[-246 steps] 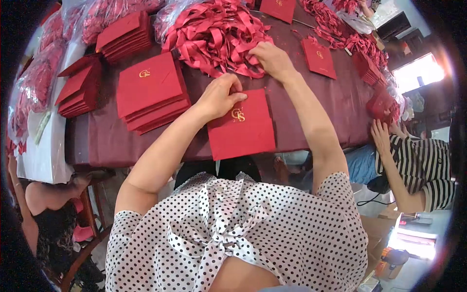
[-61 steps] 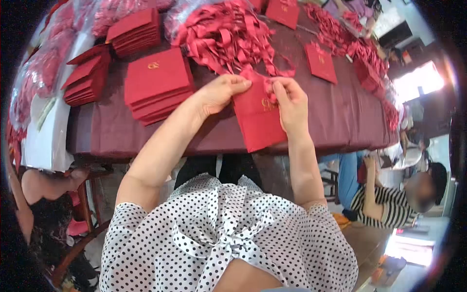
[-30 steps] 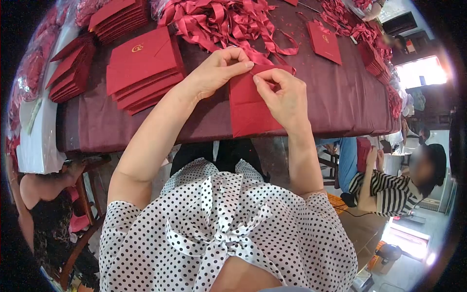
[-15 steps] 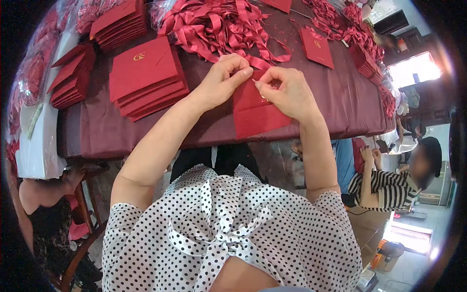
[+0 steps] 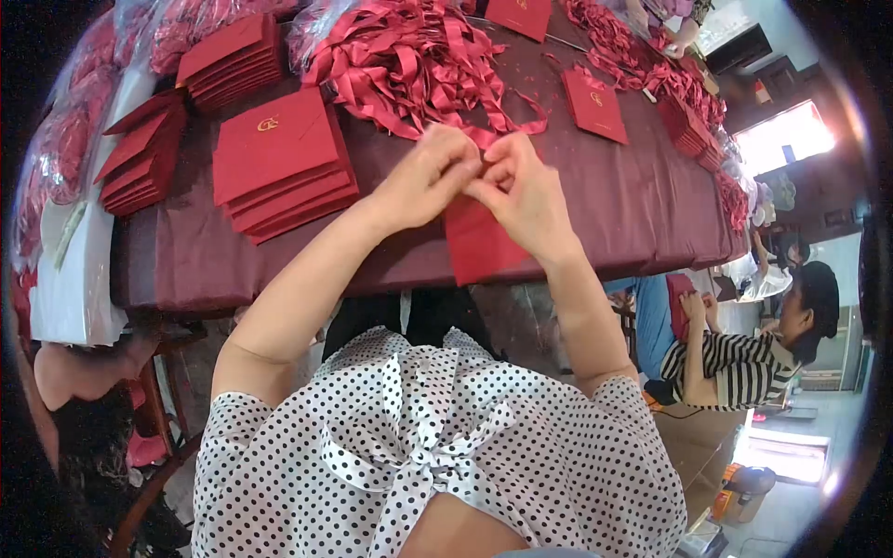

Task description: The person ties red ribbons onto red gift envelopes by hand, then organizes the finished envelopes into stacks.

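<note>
My left hand (image 5: 435,179) and my right hand (image 5: 527,197) meet above the front part of the table, fingertips almost touching. Both are closed in a pinch on a thin red ribbon (image 5: 478,137), part of which shows just beyond the fingers. Below them a flat red paper bag (image 5: 482,249) lies at the table's edge, its upper part covered by my hands. Right behind my fingers spreads a tangled pile of red ribbons (image 5: 409,65).
A stack of red paper bags with a gold emblem (image 5: 279,149) stands left, with smaller stacks (image 5: 139,158) beyond. Single bags (image 5: 595,107) lie to the right on the dark red tablecloth (image 5: 642,205). A person in a striped top (image 5: 735,363) sits at the right.
My hands have drawn closer together, and the right has turned, its fingertips now meeting the left's. The view has shifted slightly.
</note>
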Available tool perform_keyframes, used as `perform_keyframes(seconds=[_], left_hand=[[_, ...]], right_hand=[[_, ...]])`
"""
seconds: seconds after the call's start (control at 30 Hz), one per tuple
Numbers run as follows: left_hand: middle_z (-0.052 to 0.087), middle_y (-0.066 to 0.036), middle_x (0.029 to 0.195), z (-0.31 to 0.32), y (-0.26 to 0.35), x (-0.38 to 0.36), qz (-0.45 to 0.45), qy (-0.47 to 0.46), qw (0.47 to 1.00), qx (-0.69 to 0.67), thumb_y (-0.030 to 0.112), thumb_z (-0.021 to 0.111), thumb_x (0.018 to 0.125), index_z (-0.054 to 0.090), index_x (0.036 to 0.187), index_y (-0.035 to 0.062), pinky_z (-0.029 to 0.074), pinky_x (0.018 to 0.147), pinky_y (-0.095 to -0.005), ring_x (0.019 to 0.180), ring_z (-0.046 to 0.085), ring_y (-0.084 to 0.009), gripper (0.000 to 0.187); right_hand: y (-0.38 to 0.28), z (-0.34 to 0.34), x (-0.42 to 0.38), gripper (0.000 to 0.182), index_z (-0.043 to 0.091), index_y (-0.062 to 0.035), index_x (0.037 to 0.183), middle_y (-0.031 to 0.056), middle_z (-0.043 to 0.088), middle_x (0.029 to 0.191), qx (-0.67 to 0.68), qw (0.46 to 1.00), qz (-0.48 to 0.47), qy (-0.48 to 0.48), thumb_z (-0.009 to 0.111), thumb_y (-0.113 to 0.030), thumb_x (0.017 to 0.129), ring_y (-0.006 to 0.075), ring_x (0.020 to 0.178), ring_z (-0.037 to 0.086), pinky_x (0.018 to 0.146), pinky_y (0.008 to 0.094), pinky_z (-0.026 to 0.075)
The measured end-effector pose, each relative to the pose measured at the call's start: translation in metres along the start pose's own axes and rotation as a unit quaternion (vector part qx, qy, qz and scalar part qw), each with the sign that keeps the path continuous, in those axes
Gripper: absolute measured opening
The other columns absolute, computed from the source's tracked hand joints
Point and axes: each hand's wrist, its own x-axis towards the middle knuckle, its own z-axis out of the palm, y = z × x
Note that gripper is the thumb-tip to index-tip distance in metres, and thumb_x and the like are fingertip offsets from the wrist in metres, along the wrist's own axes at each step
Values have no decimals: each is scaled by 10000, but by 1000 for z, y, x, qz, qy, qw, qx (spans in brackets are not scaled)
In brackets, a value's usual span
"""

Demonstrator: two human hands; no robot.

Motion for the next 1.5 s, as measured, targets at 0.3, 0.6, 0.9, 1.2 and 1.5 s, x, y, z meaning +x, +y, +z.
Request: perform_keyframes(seconds=[0.3, 0.6, 0.9, 1.2, 1.5], left_hand=[[580, -70, 717, -13, -3, 4, -105, -158, 980, -53, 147, 549, 865, 594, 834, -8, 415, 634, -271, 696, 526, -121, 165], [512, -59, 844, -20, 22, 36, 46, -294, 947, 121, 130, 639, 752, 620, 782, 49, 380, 753, -341, 853, 443, -249, 89], [558, -84, 1112, -29, 23, 55, -22, -205, 978, 27, 145, 542, 887, 548, 827, 20, 395, 883, -290, 1001, 513, -163, 139], [452, 31, 736, 3, 36, 2, -356, -120, 721, -583, 261, 489, 935, 484, 932, 125, 261, 422, -195, 494, 352, -66, 136], [607, -89, 923, -8, 48, 4, -219, 32, 792, -569, 172, 465, 942, 531, 985, 60, 458, 816, -340, 814, 588, -176, 137]], right_hand=[[12, 2, -25, 236, 567, -72, 856, 72, 593, 696, -75, 989, -124, 43, 724, -177, 714, 251, 626, 596, 546, 346, 467], [8, -22, -31, 228, 568, -71, 844, 80, 570, 749, -65, 983, -171, 7, 719, -183, 715, 261, 698, 586, 582, 363, 475], [-3, -59, -39, 113, 564, -40, 826, 106, 555, 769, -44, 976, -212, -3, 649, -86, 767, 294, 660, 572, 580, 352, 464], [5, -86, -57, 166, 587, -29, 827, 110, 569, 718, 28, 994, -93, -46, 688, -133, 748, 253, 615, 572, 562, 311, 456], [-4, -87, -52, 543, 504, -26, 813, 101, 516, 680, -28, 993, -107, -49, 766, -464, 627, 285, 542, 500, 514, 343, 422]])
